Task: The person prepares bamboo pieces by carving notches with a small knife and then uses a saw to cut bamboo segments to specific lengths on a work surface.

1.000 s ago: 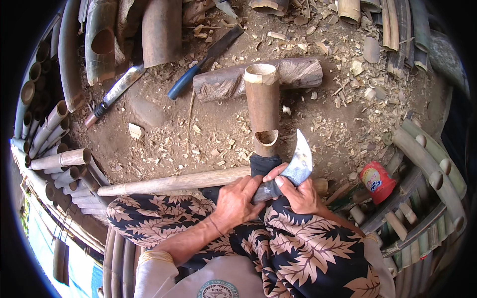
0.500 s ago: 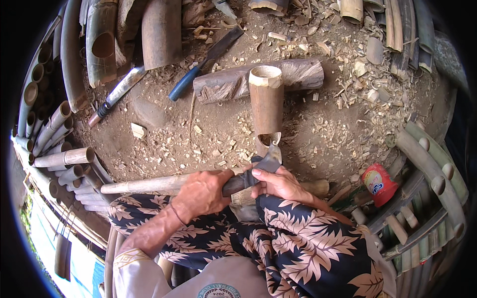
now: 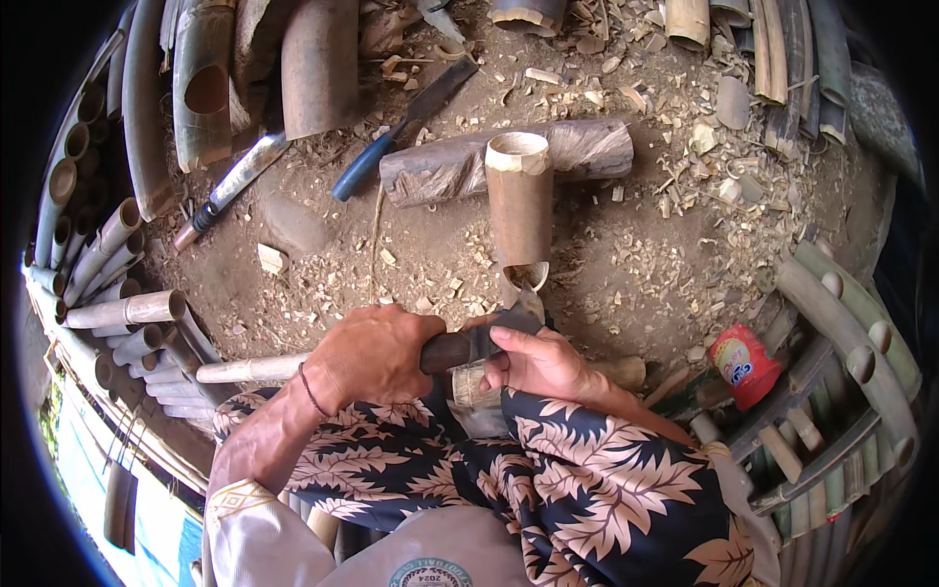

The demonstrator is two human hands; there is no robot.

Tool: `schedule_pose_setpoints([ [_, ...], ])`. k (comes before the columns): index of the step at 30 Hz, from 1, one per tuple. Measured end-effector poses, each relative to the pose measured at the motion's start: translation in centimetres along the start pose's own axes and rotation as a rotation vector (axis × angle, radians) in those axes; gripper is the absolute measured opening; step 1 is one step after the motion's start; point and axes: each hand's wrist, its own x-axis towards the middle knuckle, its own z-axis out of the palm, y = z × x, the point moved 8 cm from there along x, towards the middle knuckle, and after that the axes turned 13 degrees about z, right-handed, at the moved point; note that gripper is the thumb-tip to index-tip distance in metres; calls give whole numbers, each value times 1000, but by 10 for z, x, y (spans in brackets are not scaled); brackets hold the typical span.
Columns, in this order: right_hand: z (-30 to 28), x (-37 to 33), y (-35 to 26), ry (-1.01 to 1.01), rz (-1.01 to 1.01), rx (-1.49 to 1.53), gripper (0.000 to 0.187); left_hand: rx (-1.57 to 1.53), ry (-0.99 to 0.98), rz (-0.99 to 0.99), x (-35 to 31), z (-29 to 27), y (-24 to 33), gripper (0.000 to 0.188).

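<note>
My left hand (image 3: 377,354) wraps round the dark handle of a knife (image 3: 448,353). My right hand (image 3: 548,367) closes on the knife's neck, its thumb pressed near the base of the short grey blade. The blade's tip reaches the cut opening at the near end of a bamboo tube (image 3: 520,210). That tube points away from me, its trimmed pale rim resting on a wooden log (image 3: 421,176). A long pale pole (image 3: 252,369) runs leftward from beneath my left hand. The tube's nearest end is hidden behind the blade and hands.
Beyond my left hand lie a blue-handled blade (image 3: 362,168) and a larger knife (image 3: 235,181). Cut bamboo tubes (image 3: 319,68) stand at the far left, with more stacked along the left side. A red packet (image 3: 748,372) sits at right by a bamboo rack (image 3: 831,303). Wood chips litter the ground.
My left hand has moved slightly left and up, its wrist turning over the handle. The blade has swung a little left and tilted at the tube's opening. The tube has shifted slightly.
</note>
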Motion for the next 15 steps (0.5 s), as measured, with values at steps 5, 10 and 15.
schedule_pose_setpoints([
  [5,-14,-17,-8,409,17,-265,30,-345,192,42,7,47,-9,38],
  [10,-31,-38,-24,805,86,-1008,22,-709,403,-33,28,130,9,39],
  [15,-19,-57,-24,704,-194,-958,23,-354,582,26,28,124,30,56],
])
